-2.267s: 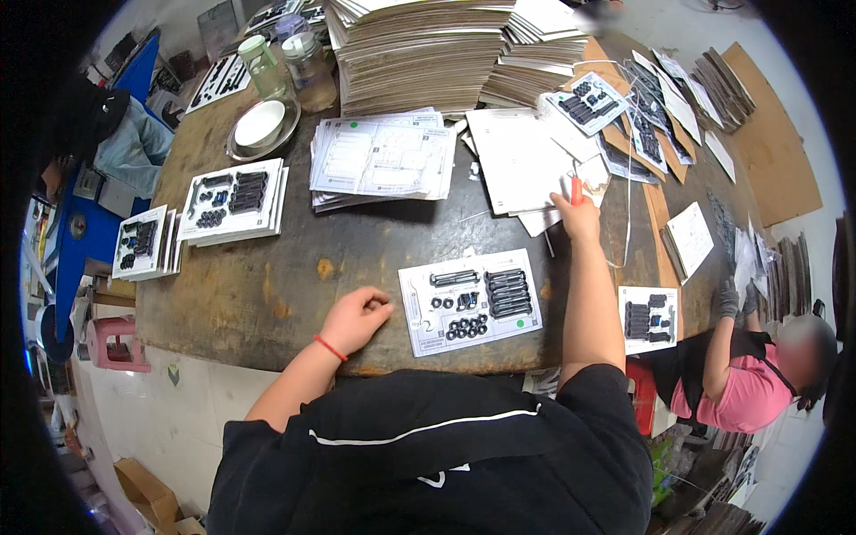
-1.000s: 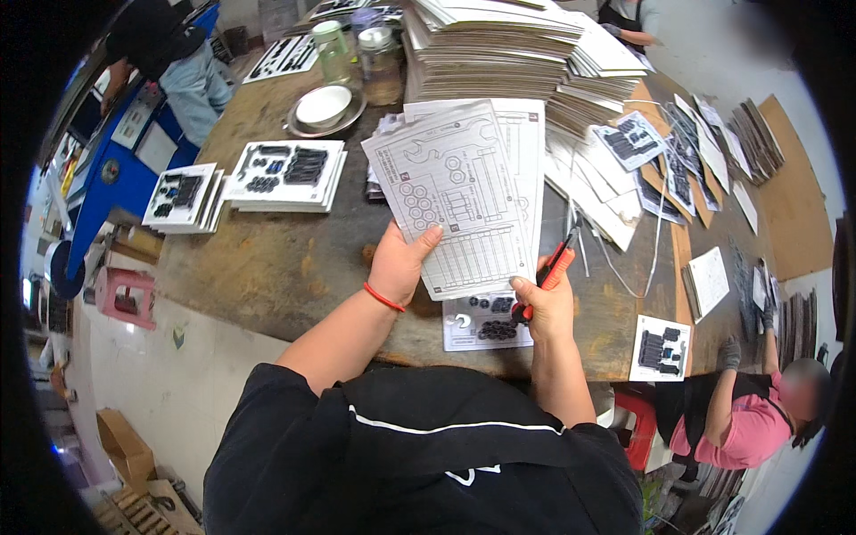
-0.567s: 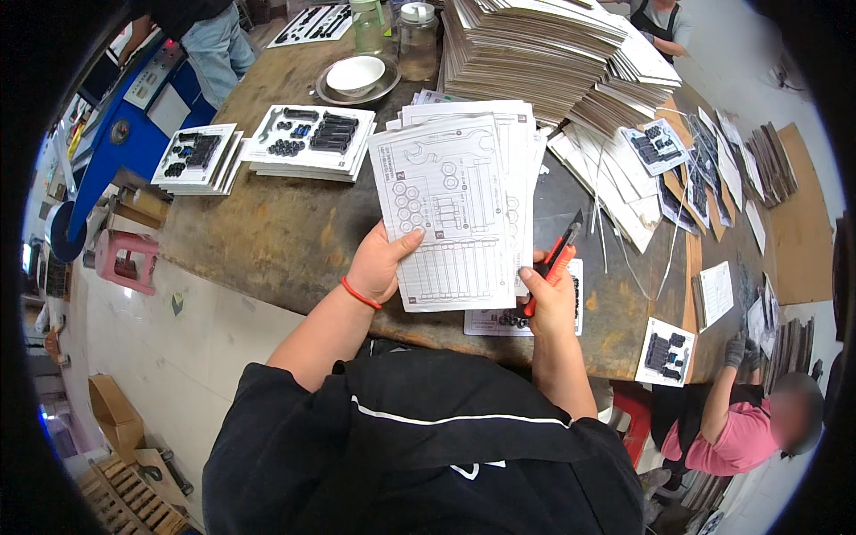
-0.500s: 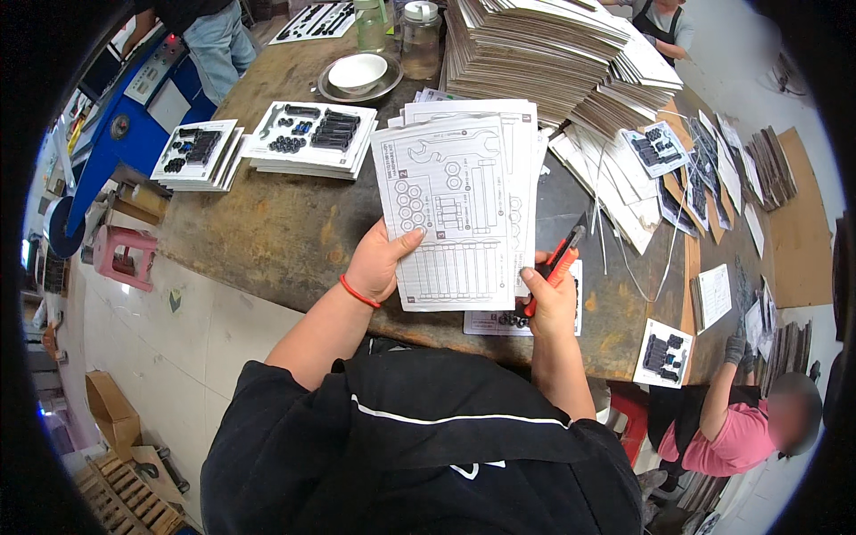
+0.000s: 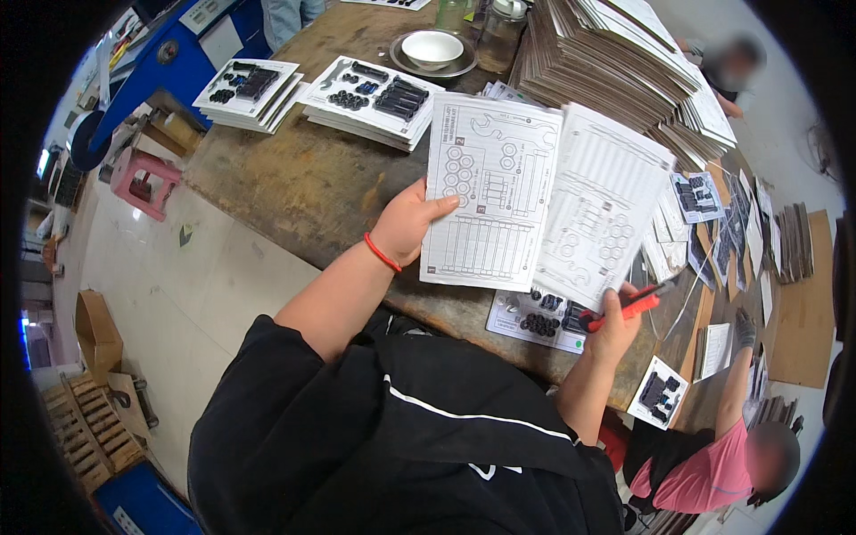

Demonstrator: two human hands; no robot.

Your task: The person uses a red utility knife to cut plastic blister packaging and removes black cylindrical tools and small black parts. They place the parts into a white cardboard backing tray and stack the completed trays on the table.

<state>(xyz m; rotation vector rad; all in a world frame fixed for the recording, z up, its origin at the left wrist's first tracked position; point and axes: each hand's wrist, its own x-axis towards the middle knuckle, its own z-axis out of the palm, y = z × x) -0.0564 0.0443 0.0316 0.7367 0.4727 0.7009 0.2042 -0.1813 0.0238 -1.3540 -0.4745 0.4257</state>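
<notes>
Over the table's front edge my left hand is closed, thumb on top, on a white printed card with line drawings of a wrench, nuts and bolts. My right hand pinches the lower edge of a second printed card, tilted to the right, its drawings upside down. A red and black utility knife also sits in my right hand, its dark tip pointing right and away. The two cards overlap along their inner edges. Below them lies a card with black nuts and bolts, partly covered.
Stacks of hardware cards stand at the far left of the table. Behind the cards are a white bowl, a glass jar and a tall cardboard pile. At right, a person in pink reaches over the table.
The printed cards, stacked together before, are now spread apart side by side. My right hand has moved right with its card and the knife, which now points more sideways. The view has shifted.
</notes>
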